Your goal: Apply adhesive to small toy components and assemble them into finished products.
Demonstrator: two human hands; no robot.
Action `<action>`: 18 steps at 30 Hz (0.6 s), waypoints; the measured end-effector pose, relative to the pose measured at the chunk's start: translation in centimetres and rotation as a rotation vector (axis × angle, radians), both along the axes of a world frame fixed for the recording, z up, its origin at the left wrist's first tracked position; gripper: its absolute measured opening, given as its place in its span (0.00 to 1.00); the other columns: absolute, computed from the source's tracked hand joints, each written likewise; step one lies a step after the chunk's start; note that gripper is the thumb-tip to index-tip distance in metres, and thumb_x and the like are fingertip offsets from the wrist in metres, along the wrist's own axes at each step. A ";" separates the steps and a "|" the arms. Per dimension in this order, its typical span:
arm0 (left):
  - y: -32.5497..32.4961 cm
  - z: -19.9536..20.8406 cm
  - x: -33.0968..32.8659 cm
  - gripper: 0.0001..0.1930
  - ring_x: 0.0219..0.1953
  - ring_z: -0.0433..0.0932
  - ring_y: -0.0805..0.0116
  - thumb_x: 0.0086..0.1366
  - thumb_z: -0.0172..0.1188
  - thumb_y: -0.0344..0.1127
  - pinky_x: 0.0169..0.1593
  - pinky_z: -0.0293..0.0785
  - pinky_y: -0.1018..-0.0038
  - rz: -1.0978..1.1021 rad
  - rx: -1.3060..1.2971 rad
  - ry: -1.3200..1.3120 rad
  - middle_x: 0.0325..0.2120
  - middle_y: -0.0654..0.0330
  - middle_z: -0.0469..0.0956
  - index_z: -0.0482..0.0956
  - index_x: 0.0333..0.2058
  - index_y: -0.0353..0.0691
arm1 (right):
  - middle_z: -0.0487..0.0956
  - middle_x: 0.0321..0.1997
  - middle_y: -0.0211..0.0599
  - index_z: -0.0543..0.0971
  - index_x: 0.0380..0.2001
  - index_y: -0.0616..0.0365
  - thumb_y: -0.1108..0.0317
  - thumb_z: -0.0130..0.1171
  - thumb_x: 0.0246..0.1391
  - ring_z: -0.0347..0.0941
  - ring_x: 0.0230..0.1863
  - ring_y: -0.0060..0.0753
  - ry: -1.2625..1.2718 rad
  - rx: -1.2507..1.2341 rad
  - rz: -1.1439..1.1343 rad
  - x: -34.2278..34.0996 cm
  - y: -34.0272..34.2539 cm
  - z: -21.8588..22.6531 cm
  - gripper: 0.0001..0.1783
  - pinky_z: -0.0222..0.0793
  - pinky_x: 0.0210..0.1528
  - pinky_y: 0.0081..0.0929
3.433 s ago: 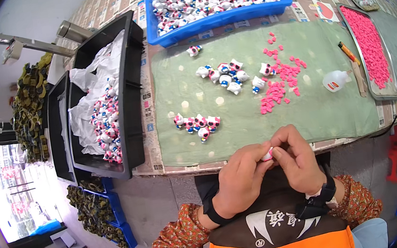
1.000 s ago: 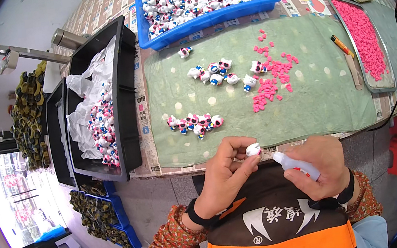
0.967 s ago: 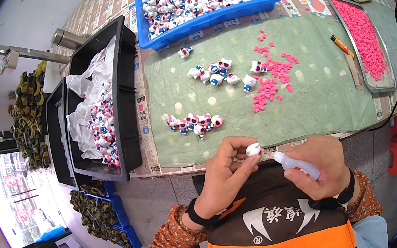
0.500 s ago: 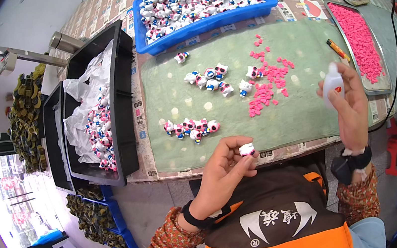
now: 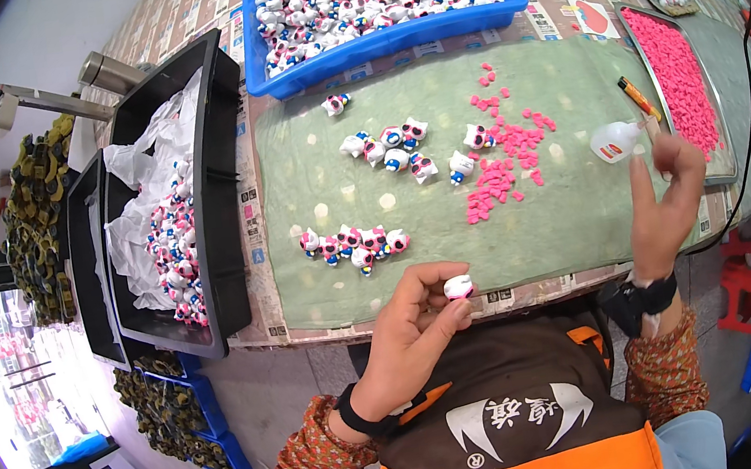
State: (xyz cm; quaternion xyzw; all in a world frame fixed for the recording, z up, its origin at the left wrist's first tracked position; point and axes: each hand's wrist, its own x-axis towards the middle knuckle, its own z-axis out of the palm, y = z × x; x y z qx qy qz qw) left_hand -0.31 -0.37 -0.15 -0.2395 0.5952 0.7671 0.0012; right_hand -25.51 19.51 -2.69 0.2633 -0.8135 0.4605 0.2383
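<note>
Near the table's front edge, my left hand [image 5: 412, 334] pinches a small white cat figurine [image 5: 458, 287] with a bit of pink at its lower side, between thumb and fingers. A small white squeeze bottle [image 5: 616, 142] with a red label lies tilted on its side on the green mat [image 5: 345, 291]. Just below the bottle is my right hand [image 5: 667, 196], its thumb and fingers apart, holding nothing. Loose pink pieces [image 5: 507, 155] lie scattered mid-mat. Several painted cat figurines [image 5: 392, 147] stand in a group left of them, and a row of pink-headed figurines [image 5: 353, 245] lies nearer me.
A blue tray [image 5: 388, 41] heaped with figurines stands at the back. At left is a black crate [image 5: 222, 188] with paper and figurines. A metal tray [image 5: 728, 160] of pink pieces lies right, beside an orange-yellow tube [image 5: 638, 97] and a black cable [image 5: 747, 157].
My right hand has set the bottle down on the mat and let go of it. The figurine in my left hand has turned, so its face is less visible.
</note>
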 end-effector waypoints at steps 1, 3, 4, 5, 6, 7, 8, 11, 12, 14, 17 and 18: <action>0.0 -0.1 -0.3 0.18 0.56 0.78 0.70 0.76 0.54 0.24 0.54 0.81 0.74 -0.005 0.006 0.010 0.51 0.56 0.76 0.67 0.62 0.35 | 0.79 0.48 0.38 0.76 0.51 0.59 0.78 0.65 0.55 0.75 0.49 0.35 0.002 0.006 -0.007 0.5 0.0 0.4 0.19 0.70 0.53 0.33; 0.0 0.0 -0.4 0.18 0.57 0.78 0.70 0.76 0.54 0.24 0.55 0.80 0.74 -0.009 0.014 0.017 0.51 0.57 0.76 0.67 0.62 0.35 | 0.78 0.41 0.38 0.78 0.41 0.58 0.78 0.67 0.53 0.75 0.45 0.41 -0.026 0.216 0.396 2.2 -1.5 1.3 0.12 0.69 0.49 0.36; 0.0 0.1 -0.3 0.18 0.57 0.78 0.70 0.76 0.54 0.24 0.55 0.80 0.74 -0.007 0.013 0.007 0.51 0.57 0.76 0.67 0.62 0.35 | 0.78 0.41 0.38 0.78 0.41 0.58 0.78 0.67 0.53 0.75 0.45 0.41 -0.029 0.216 0.399 2.7 -2.7 1.3 0.12 0.69 0.49 0.36; 0.0 0.3 -0.5 0.18 0.57 0.78 0.70 0.76 0.54 0.24 0.55 0.80 0.74 -0.015 0.015 0.005 0.51 0.58 0.76 0.67 0.62 0.35 | 0.77 0.38 0.39 0.78 0.38 0.59 0.77 0.67 0.52 0.74 0.43 0.44 -0.034 0.284 0.423 2.9 -3.8 1.4 0.10 0.68 0.47 0.38; 0.0 0.4 -0.6 0.18 0.57 0.78 0.70 0.76 0.54 0.24 0.55 0.80 0.74 -0.022 0.019 0.008 0.51 0.58 0.76 0.67 0.62 0.35 | 0.76 0.35 0.40 0.79 0.35 0.59 0.76 0.67 0.51 0.73 0.41 0.47 -0.040 0.352 0.447 2.9 -4.6 1.3 0.08 0.68 0.45 0.40; 0.2 0.5 -0.7 0.18 0.57 0.78 0.71 0.76 0.54 0.24 0.56 0.80 0.74 -0.027 -0.011 0.028 0.51 0.58 0.75 0.67 0.62 0.35 | 0.76 0.35 0.40 0.79 0.35 0.59 0.76 0.67 0.51 0.73 0.41 0.47 -0.038 0.353 0.444 2.8 -5.0 1.2 0.08 0.68 0.45 0.40; 0.3 0.6 -0.7 0.19 0.57 0.78 0.71 0.75 0.54 0.24 0.56 0.79 0.74 -0.030 -0.041 0.047 0.51 0.59 0.75 0.67 0.62 0.35 | 0.75 0.35 0.40 0.78 0.34 0.59 0.75 0.67 0.51 0.72 0.40 0.48 -0.015 0.399 0.419 2.6 -5.4 1.0 0.08 0.67 0.43 0.42; 0.6 0.6 -0.6 0.17 0.50 0.75 0.77 0.74 0.57 0.25 0.52 0.78 0.79 0.032 0.005 0.060 0.47 0.61 0.76 0.71 0.60 0.34 | 0.74 0.35 0.40 0.77 0.34 0.58 0.74 0.66 0.52 0.70 0.39 0.48 0.004 0.466 0.388 2.3 -6.1 0.0 0.07 0.66 0.42 0.44; 0.6 0.5 -0.4 0.17 0.50 0.75 0.77 0.74 0.57 0.25 0.52 0.78 0.79 0.037 0.004 0.059 0.47 0.61 0.76 0.71 0.60 0.34 | 0.74 0.34 0.40 0.76 0.33 0.58 0.73 0.65 0.53 0.70 0.39 0.48 0.000 0.488 0.376 2.3 -6.2 -0.3 0.07 0.66 0.42 0.44; 0.4 0.4 -0.1 0.17 0.51 0.76 0.77 0.74 0.57 0.24 0.52 0.78 0.79 0.034 -0.033 0.038 0.48 0.60 0.76 0.72 0.60 0.34 | 0.74 0.35 0.40 0.76 0.34 0.57 0.73 0.64 0.53 0.70 0.39 0.48 0.007 0.519 0.369 2.2 -6.2 -0.1 0.07 0.66 0.43 0.44; 0.2 0.3 0.3 0.18 0.58 0.77 0.72 0.75 0.53 0.23 0.55 0.79 0.76 -0.016 -0.065 0.028 0.50 0.60 0.74 0.68 0.62 0.35 | 0.74 0.35 0.41 0.75 0.34 0.57 0.74 0.63 0.53 0.70 0.40 0.49 0.030 0.550 0.350 2.1 -6.5 -0.3 0.07 0.66 0.43 0.45; 0.2 0.2 0.4 0.18 0.58 0.77 0.72 0.75 0.53 0.23 0.55 0.79 0.76 -0.016 -0.066 0.028 0.50 0.60 0.74 0.68 0.62 0.35 | 0.74 0.35 0.41 0.75 0.33 0.58 0.75 0.63 0.53 0.70 0.40 0.50 0.046 0.551 0.338 2.1 -6.6 -0.3 0.07 0.66 0.43 0.46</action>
